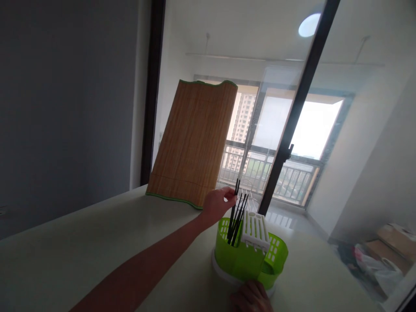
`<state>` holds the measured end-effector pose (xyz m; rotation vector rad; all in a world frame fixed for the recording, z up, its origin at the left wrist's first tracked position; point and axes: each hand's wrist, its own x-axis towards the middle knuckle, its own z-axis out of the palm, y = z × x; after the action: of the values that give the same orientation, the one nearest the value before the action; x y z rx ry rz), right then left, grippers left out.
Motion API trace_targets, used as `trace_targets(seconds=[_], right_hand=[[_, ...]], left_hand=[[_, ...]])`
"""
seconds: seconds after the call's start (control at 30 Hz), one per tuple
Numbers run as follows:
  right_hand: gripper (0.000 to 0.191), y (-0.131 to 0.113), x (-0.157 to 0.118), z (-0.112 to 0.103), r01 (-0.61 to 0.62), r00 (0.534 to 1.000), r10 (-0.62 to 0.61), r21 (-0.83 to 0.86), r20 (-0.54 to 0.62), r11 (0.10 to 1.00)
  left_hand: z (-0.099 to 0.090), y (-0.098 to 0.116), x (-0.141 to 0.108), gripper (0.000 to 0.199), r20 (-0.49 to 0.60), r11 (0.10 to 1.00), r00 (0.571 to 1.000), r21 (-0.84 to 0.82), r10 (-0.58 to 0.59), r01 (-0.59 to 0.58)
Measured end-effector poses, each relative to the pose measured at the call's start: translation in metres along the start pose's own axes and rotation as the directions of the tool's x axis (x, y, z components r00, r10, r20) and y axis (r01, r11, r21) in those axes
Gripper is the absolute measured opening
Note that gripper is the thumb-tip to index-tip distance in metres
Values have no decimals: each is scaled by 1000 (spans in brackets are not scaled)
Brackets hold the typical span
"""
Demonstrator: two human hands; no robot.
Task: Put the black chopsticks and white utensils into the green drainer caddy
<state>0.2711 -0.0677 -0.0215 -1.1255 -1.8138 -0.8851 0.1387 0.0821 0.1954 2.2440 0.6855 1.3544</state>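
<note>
My left hand [223,200] is closed in a pinch around the upper ends of black chopsticks [237,186]. These stand in the left compartment of a bright green cutlery holder [238,262], with several more black chopsticks [235,224] leaning beside them. A white slotted rack [255,230] with small hooks is fixed across the holder's middle. At the front, the fingers of my right hand [251,297] are bent against the holder's white base [224,273]. The right compartment's inside is partly hidden by its wall.
The holder stands on a pale table [107,242]. Behind my left hand a bamboo mat [195,138] with green edging stands tilted against the window. A dark window frame [286,147] runs behind the holder. Cardboard boxes [394,247] lie low at the right.
</note>
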Motion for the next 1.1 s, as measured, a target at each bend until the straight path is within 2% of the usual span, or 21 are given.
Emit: trace_targets(seconds=[0.13,0.33,0.5,0.63,0.77,0.87,1.0,1.1], right_hand=[[42,1,-2,2,16,1000,-16,-24,-4,1000],[40,0,-1,1,20,1000,-20,-34,7,999],[38,-2,1,-1,-1,1000,1,-12,4,1000],[31,-2,3,-8,-63,997,62,27,35,998],[18,5,2,-24,-138,965,128,25,230,990],[21,11,-1,-35,-245,910,229,1,346,970],[18,11,-4,-42,-421,864,401,-1,306,907],[18,8,-3,-46,-537,812,511,20,282,843]], left_hand=[[29,-19,-10,19,61,995,994,41,-92,90],[49,-29,-11,20,145,978,976,159,-162,139],[54,-32,-16,21,198,909,975,417,-96,5],[44,-29,-28,21,146,889,989,450,14,-79],[32,-27,-66,24,43,919,997,388,57,-69],[31,-31,-108,21,55,951,998,307,23,-38],[36,-33,-156,20,148,985,989,173,-13,-13],[44,-25,-177,24,243,991,970,132,2,-35]])
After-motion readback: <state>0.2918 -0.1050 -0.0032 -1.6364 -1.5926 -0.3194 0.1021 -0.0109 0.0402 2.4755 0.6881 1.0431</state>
